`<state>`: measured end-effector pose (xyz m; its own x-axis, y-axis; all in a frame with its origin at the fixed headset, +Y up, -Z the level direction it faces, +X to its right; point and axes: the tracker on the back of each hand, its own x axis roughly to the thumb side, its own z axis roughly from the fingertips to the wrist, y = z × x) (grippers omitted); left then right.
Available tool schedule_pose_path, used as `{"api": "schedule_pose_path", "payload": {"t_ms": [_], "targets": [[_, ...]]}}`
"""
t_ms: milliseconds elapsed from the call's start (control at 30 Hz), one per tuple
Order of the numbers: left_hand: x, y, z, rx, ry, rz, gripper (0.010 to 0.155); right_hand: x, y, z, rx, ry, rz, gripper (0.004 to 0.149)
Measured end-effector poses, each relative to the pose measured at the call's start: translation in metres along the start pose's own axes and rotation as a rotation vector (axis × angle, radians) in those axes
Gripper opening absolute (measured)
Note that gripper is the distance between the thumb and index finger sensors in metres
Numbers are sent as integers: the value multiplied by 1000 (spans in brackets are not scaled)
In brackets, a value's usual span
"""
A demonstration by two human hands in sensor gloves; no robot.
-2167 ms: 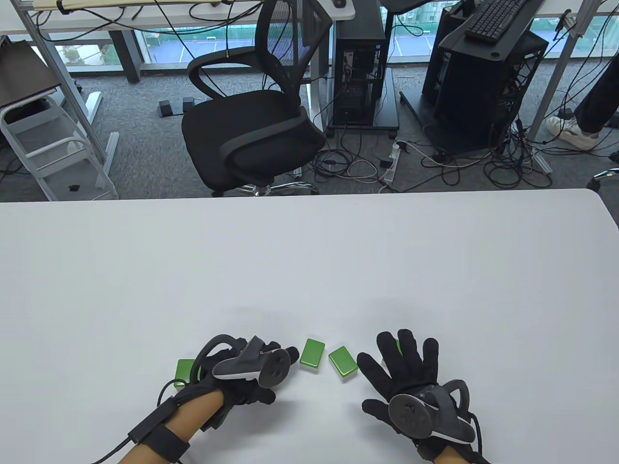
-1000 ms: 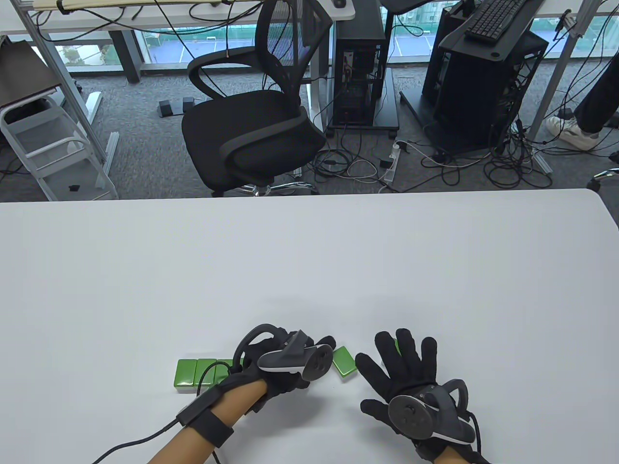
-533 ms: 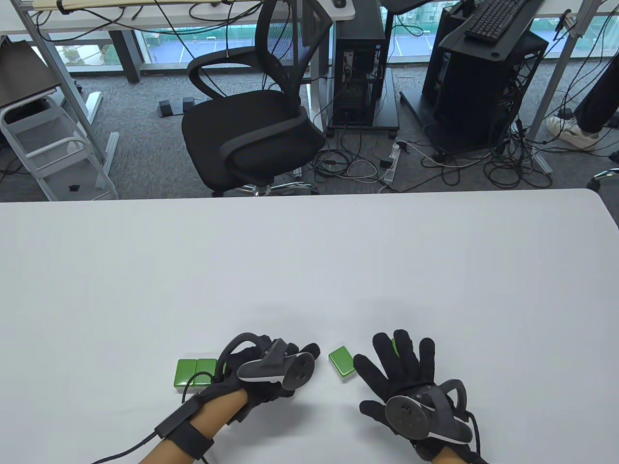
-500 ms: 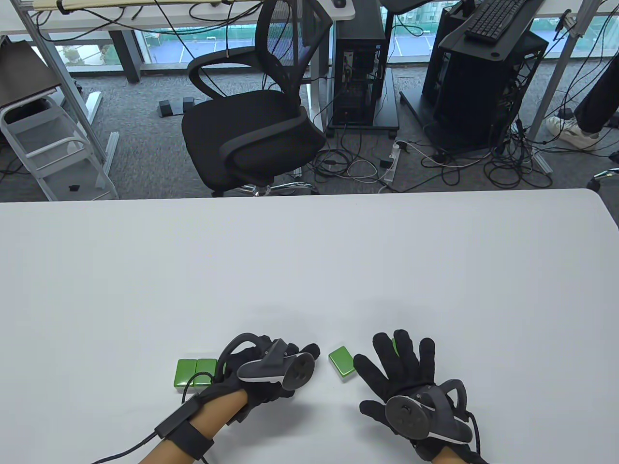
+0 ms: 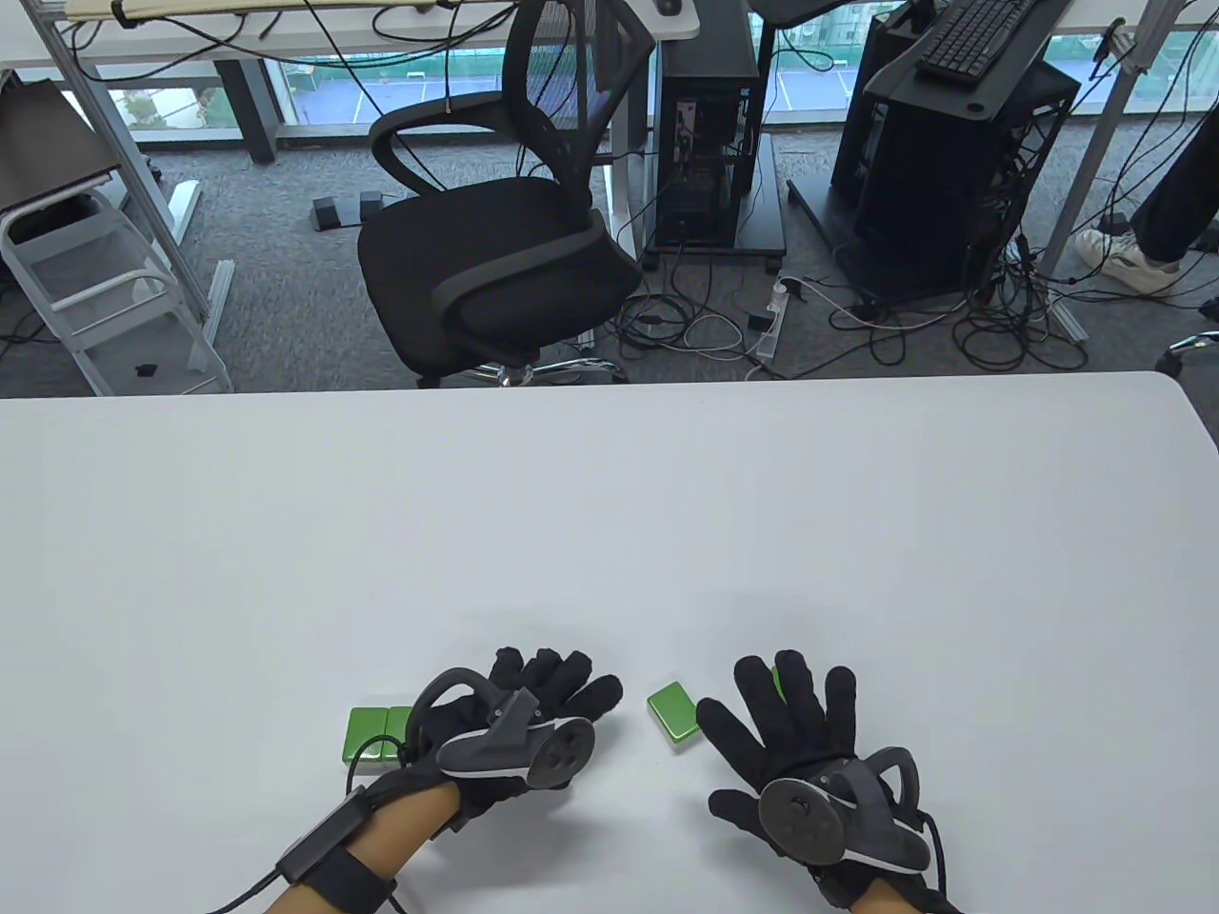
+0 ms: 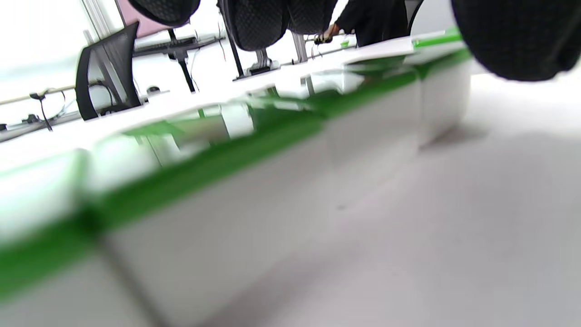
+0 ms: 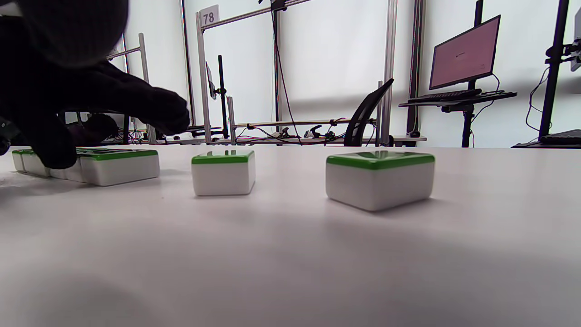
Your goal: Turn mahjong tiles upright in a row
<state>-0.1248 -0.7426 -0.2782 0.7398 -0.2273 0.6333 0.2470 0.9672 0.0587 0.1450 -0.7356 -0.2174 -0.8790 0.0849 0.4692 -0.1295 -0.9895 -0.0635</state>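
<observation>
Several green-backed mahjong tiles lie flat on the white table [image 5: 609,514], green side up. A row of them [image 5: 371,733] lies at the left, its right end hidden under my left hand [image 5: 548,685]. That hand's fingers stretch forward over the row, holding nothing. The left wrist view shows the row [image 6: 254,150] close up under my fingertips [image 6: 513,36]. One loose tile [image 5: 674,714] lies askew between my hands. My right hand [image 5: 762,705] lies flat with its fingers spread, over another tile [image 5: 779,678]. The right wrist view shows two loose tiles [image 7: 380,179] [image 7: 222,172] and the row [image 7: 119,165].
Beyond the table's far edge stand a black office chair [image 5: 495,257] and computer towers [image 5: 943,162]. The table's right corner [image 5: 1176,386] is rounded. My left hand also shows in the right wrist view [image 7: 91,104], over the row.
My left hand took the loose middle tile and slid it left to the row's right end, then spread its fingers. My right hand has stayed flat in place.
</observation>
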Motion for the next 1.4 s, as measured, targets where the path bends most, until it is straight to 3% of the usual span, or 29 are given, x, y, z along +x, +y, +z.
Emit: {"api": "schedule_pose_path", "payload": {"t_ms": [167,400,733,967,1167,1400], "targets": [[-16,6,35,107,36,8,93,0,0,0,7,2,2,86],[-54,9,79,131,149,13,94,-2,0,0,17,16,0,87],[-104,1,140,200,332,170,94,-6,5,-1,50,45,-10,87],[-122,-15,161,238,383,263,94,-5,12,-3,111,64,6,88],[-124,-15,162,237,385,249,95,0,15,-11,168,59,-27,90],[-121,-13,163,238,377,230,95,19,16,-49,342,20,69,92]]}}
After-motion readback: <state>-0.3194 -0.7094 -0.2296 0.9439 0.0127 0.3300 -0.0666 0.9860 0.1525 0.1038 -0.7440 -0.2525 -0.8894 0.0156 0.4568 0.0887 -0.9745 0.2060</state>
